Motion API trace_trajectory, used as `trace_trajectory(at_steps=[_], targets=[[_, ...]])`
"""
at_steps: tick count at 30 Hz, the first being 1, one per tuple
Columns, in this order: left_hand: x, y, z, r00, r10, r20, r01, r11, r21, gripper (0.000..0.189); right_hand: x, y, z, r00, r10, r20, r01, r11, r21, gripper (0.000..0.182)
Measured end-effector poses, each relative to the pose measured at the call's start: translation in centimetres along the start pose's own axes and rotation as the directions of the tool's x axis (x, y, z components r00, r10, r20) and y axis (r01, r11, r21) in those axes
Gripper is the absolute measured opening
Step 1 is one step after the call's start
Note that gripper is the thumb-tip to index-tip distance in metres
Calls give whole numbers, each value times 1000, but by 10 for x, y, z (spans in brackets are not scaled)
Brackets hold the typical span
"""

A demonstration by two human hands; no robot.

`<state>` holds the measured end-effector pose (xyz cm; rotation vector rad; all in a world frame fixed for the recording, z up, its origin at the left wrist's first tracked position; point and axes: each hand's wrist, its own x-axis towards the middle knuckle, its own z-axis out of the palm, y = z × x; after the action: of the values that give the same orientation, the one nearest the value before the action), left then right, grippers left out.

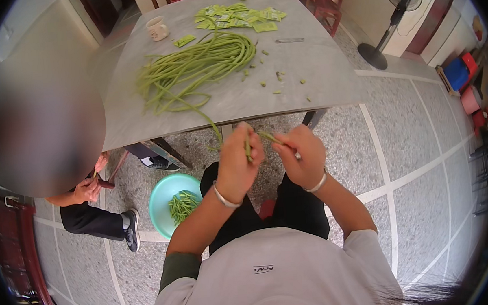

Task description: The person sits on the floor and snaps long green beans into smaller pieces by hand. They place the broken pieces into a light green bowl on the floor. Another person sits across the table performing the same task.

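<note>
Green long-bean pieces [248,148] are gripped in my left hand [237,168], in front of the table edge. My right hand [304,155] pinches a bean piece [270,137] between thumb and fingers, its tip pointing at my left hand. Whether that piece joins the beans in my left hand is unclear. One long bean [208,118] hangs over the table edge, down beside my left hand. It trails from a looped heap of long beans [210,61] on the grey table [324,80]. Below left, a turquoise basin [156,203] holds short cut beans [183,205], partly covered by my left arm.
Bean scraps [263,83], a metal strip [290,40], green packets [236,16] and a mug [157,28] lie or stand on the table. A person's hand [87,190] holds something at left. A standing fan [393,21] is at right.
</note>
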<state>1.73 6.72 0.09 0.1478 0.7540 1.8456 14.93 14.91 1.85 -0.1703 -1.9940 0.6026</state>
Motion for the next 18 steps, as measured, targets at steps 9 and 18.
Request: trace_trajectory(at_steps=[9, 18], targets=[[-8, 18, -2, 977, -112, 184, 50, 949, 311, 22, 14, 10, 1, 700, 612, 367, -711, 551, 437, 15], [-31, 40, -63, 994, -94, 60, 56, 888, 456, 21, 9, 26, 17, 836, 463, 294, -535, 806, 251, 13]])
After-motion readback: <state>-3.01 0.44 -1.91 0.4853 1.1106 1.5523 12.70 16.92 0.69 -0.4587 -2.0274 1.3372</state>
